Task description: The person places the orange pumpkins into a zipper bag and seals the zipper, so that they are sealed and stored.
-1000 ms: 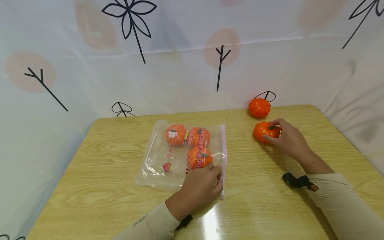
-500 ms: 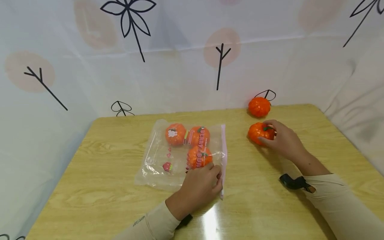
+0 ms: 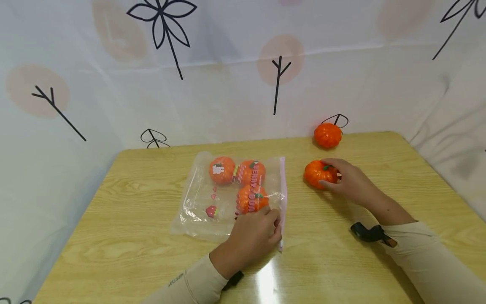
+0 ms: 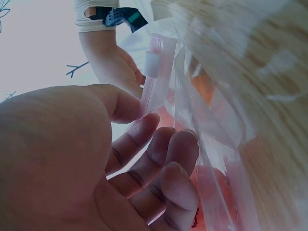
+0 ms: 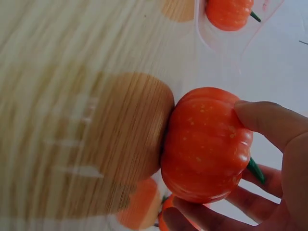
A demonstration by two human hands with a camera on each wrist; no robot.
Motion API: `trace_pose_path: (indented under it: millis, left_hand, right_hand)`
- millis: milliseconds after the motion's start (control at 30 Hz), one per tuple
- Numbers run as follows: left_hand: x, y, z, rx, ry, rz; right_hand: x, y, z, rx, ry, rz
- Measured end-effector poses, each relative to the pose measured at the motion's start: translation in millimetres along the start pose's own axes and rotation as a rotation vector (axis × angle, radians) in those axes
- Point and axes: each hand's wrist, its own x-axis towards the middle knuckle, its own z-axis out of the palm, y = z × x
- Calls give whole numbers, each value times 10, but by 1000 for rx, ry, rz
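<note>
A clear zip bag (image 3: 197, 198) with pink printing lies on the table, holding three small orange toy pumpkins, one of them the lower pumpkin (image 3: 248, 198). My left hand (image 3: 252, 236) pinches the bag's edge near its pink zip strip (image 3: 283, 185); in the left wrist view, thumb and forefinger meet at the strip beside a white slider (image 4: 152, 65). To the right of the bag, my right hand (image 3: 351, 181) grips another toy pumpkin (image 3: 318, 174) with a green stem. The right wrist view has this pumpkin (image 5: 207, 144) between thumb and fingers, close to the tabletop.
One more toy pumpkin (image 3: 328, 135) sits at the table's back edge, by the patterned cloth (image 3: 228, 101) that hangs behind. The wood-grain table (image 3: 114, 236) extends left and in front of the bag. A black strap (image 3: 370, 233) is on the right wrist.
My right hand has moved left and slightly nearer with the pumpkin, toward the bag's zip side. The left hand and the bag have stayed in place.
</note>
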Motion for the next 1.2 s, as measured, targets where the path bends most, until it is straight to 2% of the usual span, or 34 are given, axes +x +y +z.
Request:
trace_pose_path:
  millis: [133, 700, 1200]
  left_hand:
    - [-7, -1, -9, -18, -21, -1]
    - [-8, 4, -13, -12, 1, -2]
    - [0, -2, -12, -14, -9, 1]
  right_hand:
    - [-16, -36, 27, -12, -27, -13]
    - [-41, -130, 111, -25, -23, -72]
    - [-74, -251, 185, -36, -60, -67]
